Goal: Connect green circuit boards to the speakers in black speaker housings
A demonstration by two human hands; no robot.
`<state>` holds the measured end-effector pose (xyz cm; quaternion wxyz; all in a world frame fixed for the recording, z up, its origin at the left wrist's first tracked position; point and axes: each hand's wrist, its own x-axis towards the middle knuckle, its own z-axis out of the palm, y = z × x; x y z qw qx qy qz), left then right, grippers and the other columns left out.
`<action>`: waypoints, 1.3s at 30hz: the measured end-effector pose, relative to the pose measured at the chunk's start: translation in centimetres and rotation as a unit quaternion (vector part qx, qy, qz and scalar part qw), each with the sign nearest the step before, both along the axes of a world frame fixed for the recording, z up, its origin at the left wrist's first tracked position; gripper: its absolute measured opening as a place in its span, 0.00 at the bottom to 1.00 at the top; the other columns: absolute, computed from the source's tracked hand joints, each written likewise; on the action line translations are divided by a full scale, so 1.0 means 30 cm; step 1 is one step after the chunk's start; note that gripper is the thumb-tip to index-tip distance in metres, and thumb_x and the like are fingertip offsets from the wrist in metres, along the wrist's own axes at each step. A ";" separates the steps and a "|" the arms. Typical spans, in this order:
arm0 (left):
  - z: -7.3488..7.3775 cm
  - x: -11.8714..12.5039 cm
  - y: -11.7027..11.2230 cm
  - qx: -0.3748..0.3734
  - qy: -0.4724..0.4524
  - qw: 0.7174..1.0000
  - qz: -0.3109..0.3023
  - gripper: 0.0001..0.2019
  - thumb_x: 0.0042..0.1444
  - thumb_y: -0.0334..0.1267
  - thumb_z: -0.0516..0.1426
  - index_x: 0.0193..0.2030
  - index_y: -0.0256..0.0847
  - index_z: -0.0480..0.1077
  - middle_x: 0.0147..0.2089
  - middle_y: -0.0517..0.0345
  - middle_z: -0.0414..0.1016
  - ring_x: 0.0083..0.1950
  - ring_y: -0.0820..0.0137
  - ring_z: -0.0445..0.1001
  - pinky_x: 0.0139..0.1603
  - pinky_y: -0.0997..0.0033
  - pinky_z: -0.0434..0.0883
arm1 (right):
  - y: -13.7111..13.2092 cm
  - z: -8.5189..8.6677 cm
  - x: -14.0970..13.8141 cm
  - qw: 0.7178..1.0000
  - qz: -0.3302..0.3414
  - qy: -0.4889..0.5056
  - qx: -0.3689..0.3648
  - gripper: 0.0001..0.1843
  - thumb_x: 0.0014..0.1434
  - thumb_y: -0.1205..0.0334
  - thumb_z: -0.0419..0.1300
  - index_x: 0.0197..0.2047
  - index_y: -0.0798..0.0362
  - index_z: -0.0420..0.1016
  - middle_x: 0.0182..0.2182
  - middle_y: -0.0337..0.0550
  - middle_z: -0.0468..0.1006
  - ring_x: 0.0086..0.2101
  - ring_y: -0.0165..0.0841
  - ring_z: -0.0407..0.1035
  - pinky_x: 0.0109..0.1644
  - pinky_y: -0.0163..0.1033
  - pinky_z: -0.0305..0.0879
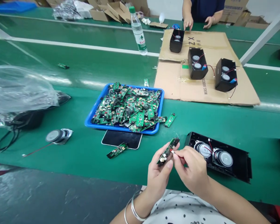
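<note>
My left hand [157, 174] is closed around the edges of a green circuit board [167, 152], which is held tilted above the table. Thumb and fingers of my right hand [192, 165] pinch a small white wire connector [172, 151] against the board's face. Just right of my hands lies a black speaker housing [240, 158] with two round speakers [225, 158] in it and a thin red wire with a white plug. Another circuit board [117, 150] rests partly on a dark phone [112, 138] to the left.
A blue tray [90, 125] heaped with circuit boards stands ahead. A loose speaker [54, 136] lies left, near a plastic bag [21, 90]. Beyond are a water bottle [139, 34] and flat cardboard [172, 77] bearing three black housings [198, 65]. Across the table, a person's hand [188, 21] touches one.
</note>
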<state>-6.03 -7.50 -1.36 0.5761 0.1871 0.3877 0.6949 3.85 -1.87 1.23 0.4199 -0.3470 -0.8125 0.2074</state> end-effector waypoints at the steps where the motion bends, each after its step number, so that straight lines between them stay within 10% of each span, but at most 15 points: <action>1: -0.001 0.000 0.000 0.023 -0.003 1.000 0.002 0.17 0.55 0.41 0.61 0.52 0.47 0.73 0.54 0.47 0.76 0.57 0.53 0.72 0.57 0.51 0.70 | -0.001 -0.004 0.000 1.000 0.001 -0.004 0.005 0.10 0.64 0.71 0.50 0.30 0.55 0.66 0.20 0.36 0.63 0.23 0.28 0.57 0.27 0.34 0.55; 16: -0.027 -0.047 0.008 -0.036 0.073 0.996 0.023 0.07 0.51 0.41 0.64 0.37 0.45 0.78 0.44 0.54 0.81 0.51 0.62 0.77 0.51 0.67 0.73 | 0.011 -0.045 0.009 0.993 0.031 -0.092 0.073 0.17 0.65 0.72 0.45 0.26 0.55 0.67 0.20 0.41 0.65 0.24 0.32 0.56 0.28 0.40 0.53; 23: 0.002 -0.141 -0.023 -0.213 0.083 0.966 -0.118 0.30 0.41 0.37 0.70 0.54 0.46 0.68 0.37 0.54 0.82 0.38 0.65 0.80 0.41 0.73 0.75 | 0.031 -0.012 0.166 0.997 0.028 -0.052 0.052 0.08 0.64 0.69 0.54 0.46 0.56 0.69 0.41 0.48 0.73 0.43 0.36 0.65 0.49 0.45 0.63; 26: 0.014 -0.127 -0.033 -0.237 0.094 0.944 -0.210 0.24 0.42 0.43 0.69 0.46 0.40 0.72 0.40 0.50 0.81 0.42 0.59 0.80 0.46 0.65 0.75 | 0.066 -0.023 0.257 0.993 -0.091 -0.070 -0.027 0.07 0.63 0.69 0.55 0.45 0.55 0.70 0.41 0.48 0.73 0.42 0.36 0.64 0.46 0.43 0.64; 32: 0.082 -0.035 0.030 -0.146 0.227 0.860 -0.434 0.07 0.58 0.41 0.58 0.38 0.41 0.71 0.40 0.53 0.79 0.47 0.62 0.78 0.43 0.71 0.73 | 0.103 -0.078 0.347 0.989 -0.049 -0.117 -0.078 0.08 0.64 0.69 0.53 0.37 0.54 0.73 0.31 0.43 0.76 0.34 0.36 0.62 0.39 0.42 0.64; 39: 0.075 0.132 0.094 -0.160 0.328 0.892 -0.268 0.07 0.58 0.42 0.57 0.38 0.42 0.64 0.40 0.53 0.79 0.40 0.65 0.80 0.38 0.66 0.77 | 0.048 -0.063 0.423 0.984 -0.037 -0.065 -0.162 0.07 0.65 0.69 0.54 0.37 0.53 0.72 0.30 0.41 0.74 0.33 0.33 0.62 0.37 0.40 0.61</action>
